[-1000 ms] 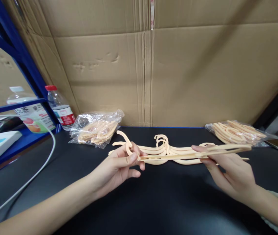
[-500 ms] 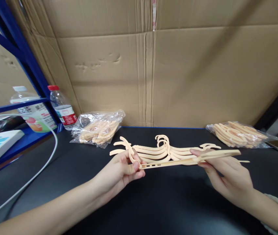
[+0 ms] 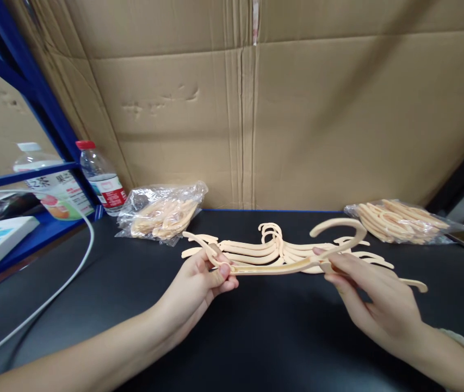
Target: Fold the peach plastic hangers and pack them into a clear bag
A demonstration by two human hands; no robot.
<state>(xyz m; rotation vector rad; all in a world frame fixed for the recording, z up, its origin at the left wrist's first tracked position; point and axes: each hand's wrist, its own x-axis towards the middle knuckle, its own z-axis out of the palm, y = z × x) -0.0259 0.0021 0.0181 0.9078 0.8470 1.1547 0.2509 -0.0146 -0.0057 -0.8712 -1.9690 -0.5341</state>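
Observation:
A beige plastic clothes hanger (image 3: 272, 269) is held level above the black table by both hands. My left hand (image 3: 205, 280) pinches it between thumb and fingers at the joint near its left end, where a curved tip sticks up and leftward. My right hand (image 3: 374, 294) is closed round its middle, just below the large hook, which curls up toward the left. Part of the hanger's right arm is hidden behind my right hand; its end shows beyond the knuckles. Behind it, several matching hangers (image 3: 248, 249) lie nested on the table, hooks pointing away from me.
A clear bag of beige hanger parts (image 3: 166, 215) lies at the back left, another such bag (image 3: 398, 220) at the back right. At left are a red-capped bottle (image 3: 103, 182), a blue shelf frame and a white cable (image 3: 80, 267). Cardboard (image 3: 174, 125) walls the back.
The held hanger has been turned so that its hook now stands up and its curve faces me; earlier it was seen nearly edge-on. Both hands keep their grip and have barely shifted.

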